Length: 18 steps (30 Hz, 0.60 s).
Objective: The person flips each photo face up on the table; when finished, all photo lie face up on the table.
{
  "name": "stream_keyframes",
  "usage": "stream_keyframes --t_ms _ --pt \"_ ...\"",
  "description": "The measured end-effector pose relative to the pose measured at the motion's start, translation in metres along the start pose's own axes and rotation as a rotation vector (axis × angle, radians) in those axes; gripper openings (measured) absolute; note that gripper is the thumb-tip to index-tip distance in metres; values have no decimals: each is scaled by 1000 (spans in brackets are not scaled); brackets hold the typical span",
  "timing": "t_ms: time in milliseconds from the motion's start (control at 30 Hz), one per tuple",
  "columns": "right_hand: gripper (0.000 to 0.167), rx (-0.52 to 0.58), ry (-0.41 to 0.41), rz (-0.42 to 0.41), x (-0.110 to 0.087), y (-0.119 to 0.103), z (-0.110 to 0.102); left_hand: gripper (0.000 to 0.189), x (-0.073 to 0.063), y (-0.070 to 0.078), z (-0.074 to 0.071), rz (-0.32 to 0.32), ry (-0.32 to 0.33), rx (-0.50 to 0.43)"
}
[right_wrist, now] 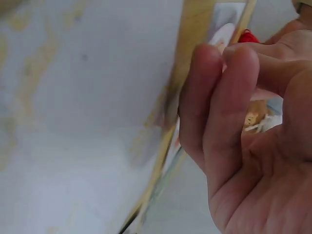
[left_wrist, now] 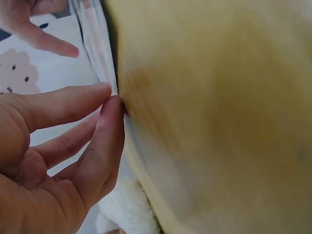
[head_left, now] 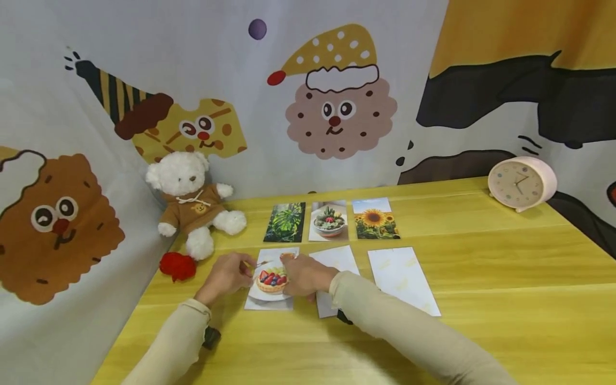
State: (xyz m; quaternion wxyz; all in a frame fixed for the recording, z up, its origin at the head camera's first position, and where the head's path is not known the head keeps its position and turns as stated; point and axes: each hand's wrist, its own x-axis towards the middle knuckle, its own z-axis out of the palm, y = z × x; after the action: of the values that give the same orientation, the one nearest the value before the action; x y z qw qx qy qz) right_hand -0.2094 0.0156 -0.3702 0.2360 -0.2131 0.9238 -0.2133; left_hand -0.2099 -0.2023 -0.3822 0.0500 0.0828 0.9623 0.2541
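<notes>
A photo card of a fruit tart [head_left: 272,283] on a white plate lies in the front row's left place. At its left edge my left hand [head_left: 230,274] pinches the border; the left wrist view shows thumb and forefinger meeting on the card's thin edge [left_wrist: 103,53]. My right hand [head_left: 304,275] lies over the right side of the same card, near its top corner. In the right wrist view its nearer fingers [right_wrist: 226,97] are bent and hide the contact, so its grip is unclear. A white card [head_left: 337,260] lies partly under the right forearm.
Another white card [head_left: 403,275] lies to the right. Behind stand photo cards of leaves [head_left: 285,222], potted cacti [head_left: 329,221] and sunflowers [head_left: 375,219]. A white teddy bear [head_left: 192,206] and red item [head_left: 177,266] sit left; a pink clock [head_left: 520,183] stands back right.
</notes>
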Motion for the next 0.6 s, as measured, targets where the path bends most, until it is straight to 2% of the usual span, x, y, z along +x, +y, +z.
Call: stream_keyframes --t_ms 133,233,300,467,600 --pt "80 41 36 -63 -13 6 -1 22 -5 -6 3 -41 12 -119" --pt "77 36 76 -107 -23 14 -5 20 -8 -3 4 -89 25 -259" --pt "75 1 107 -130 -30 21 -10 21 -9 4 3 -84 15 -355" --pt "64 -19 173 -195 -46 41 -21 30 -7 19 5 -41 -83 -617" --pt "58 -2 204 -201 -57 54 -25 35 -3 26 9 -79 -157 -784"
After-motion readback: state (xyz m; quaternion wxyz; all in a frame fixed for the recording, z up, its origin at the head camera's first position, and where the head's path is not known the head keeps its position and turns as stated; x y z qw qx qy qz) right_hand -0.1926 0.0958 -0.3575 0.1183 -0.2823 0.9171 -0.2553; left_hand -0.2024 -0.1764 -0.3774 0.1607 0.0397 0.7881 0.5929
